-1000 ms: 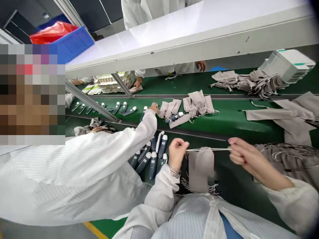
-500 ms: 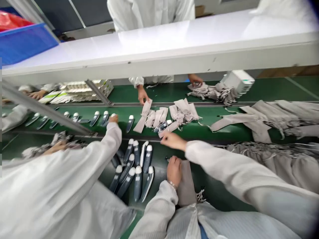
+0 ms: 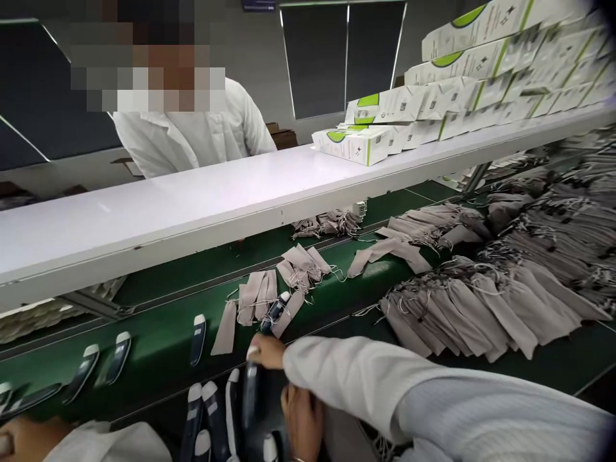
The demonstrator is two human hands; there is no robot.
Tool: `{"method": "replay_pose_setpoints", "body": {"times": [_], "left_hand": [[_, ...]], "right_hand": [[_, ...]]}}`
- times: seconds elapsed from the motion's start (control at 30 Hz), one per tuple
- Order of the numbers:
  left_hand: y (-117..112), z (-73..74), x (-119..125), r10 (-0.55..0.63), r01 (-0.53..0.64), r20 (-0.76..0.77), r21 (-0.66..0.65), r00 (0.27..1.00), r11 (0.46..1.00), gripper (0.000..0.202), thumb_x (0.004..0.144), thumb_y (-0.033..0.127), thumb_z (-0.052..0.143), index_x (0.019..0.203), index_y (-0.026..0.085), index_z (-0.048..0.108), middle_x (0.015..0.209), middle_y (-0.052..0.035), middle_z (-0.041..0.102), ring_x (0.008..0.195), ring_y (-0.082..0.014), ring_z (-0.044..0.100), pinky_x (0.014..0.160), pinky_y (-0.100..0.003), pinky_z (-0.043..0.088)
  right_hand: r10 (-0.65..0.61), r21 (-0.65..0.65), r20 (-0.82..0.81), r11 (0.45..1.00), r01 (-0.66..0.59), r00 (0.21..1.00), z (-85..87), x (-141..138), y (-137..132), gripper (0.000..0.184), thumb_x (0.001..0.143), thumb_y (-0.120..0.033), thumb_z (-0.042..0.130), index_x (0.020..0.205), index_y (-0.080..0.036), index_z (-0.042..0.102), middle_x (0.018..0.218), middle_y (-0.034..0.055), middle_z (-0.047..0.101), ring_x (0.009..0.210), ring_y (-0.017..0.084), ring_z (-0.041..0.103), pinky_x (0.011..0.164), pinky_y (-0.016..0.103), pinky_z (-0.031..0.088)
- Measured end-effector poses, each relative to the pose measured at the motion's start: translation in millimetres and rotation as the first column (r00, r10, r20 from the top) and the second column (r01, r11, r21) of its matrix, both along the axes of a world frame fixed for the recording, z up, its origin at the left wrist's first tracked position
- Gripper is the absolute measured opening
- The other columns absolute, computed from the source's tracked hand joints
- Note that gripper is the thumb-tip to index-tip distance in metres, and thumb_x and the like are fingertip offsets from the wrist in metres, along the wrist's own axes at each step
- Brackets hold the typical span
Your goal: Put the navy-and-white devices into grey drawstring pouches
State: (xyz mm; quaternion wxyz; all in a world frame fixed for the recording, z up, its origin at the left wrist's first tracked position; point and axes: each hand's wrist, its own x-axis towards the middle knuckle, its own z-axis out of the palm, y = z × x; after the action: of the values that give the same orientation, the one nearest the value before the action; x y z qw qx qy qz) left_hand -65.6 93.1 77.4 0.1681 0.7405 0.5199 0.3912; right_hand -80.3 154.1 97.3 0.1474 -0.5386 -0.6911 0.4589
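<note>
Indoors, a co-worker (image 3: 192,135) stands at eleven o'clock behind a white shelf (image 3: 144,237) stacked with boxes (image 3: 462,83) above a green conveyor (image 3: 158,346). At six o'clock, the right hand (image 3: 265,351) closes on an upright dark device (image 3: 251,398) beside the left hand (image 3: 301,418), whose grip cannot be told.

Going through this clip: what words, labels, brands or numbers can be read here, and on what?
None can be read.
White cartons on the white shelf: green marks and small print, too small and blurred to read.
Dark plaque high on the far wall: too small and cut off to read.
</note>
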Motion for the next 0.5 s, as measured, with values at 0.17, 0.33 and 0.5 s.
{"method": "replay_pose_setpoints", "body": {"times": [0.17, 0.33, 0.5], "left_hand": [[-68.1, -13.1, -22.6, 0.071, -0.044, 0.137, -0.190, 0.988, 0.981, 0.021, 0.090, 0.037, 0.063, 0.089, 0.016, 0.065, 0.090, -0.0031, 0.066, 0.084, -0.0165, 0.062, 0.080, -0.036, 0.053], [-89.4, -8.0, -22.2, 0.112, -0.003, 0.308, -0.333, 0.945, 0.943, 0.013, 0.082, 0.029, 0.068, 0.076, 0.018, 0.064, 0.076, 0.0002, 0.064, 0.072, -0.0141, 0.058, 0.068, -0.026, 0.046], [-80.6, 19.3, -3.0, 0.041, 0.099, 0.429, -0.300, 0.903, 0.949, 0.011, 0.075, 0.027, 0.076, 0.073, 0.020, 0.069, 0.078, -0.0004, 0.060, 0.077, -0.0150, 0.058, 0.076, -0.028, 0.046]], "right_hand": [[-0.082, 0.104, -0.218, 0.989, 0.107, 0.972, 34.7, 115.9, 18.1, 0.020, 0.092, -0.030, 0.052, 0.110, -0.021, 0.053, 0.102, 0.0037, 0.064, 0.089, 0.018, 0.063, 0.068, 0.027, 0.052], [-0.040, 0.219, -0.347, 0.968, 0.122, 0.937, 46.3, 199.1, -4.2, 0.026, 0.090, -0.034, 0.055, 0.112, -0.021, 0.055, 0.096, 0.0041, 0.061, 0.081, 0.018, 0.059, 0.065, 0.028, 0.051], [-0.034, 0.279, -0.393, 0.948, 0.154, 0.919, 55.6, 214.1, -42.9, 0.030, 0.091, -0.039, 0.056, 0.114, -0.021, 0.060, 0.100, 0.0045, 0.063, 0.075, 0.015, 0.058, 0.065, 0.027, 0.049]]}}
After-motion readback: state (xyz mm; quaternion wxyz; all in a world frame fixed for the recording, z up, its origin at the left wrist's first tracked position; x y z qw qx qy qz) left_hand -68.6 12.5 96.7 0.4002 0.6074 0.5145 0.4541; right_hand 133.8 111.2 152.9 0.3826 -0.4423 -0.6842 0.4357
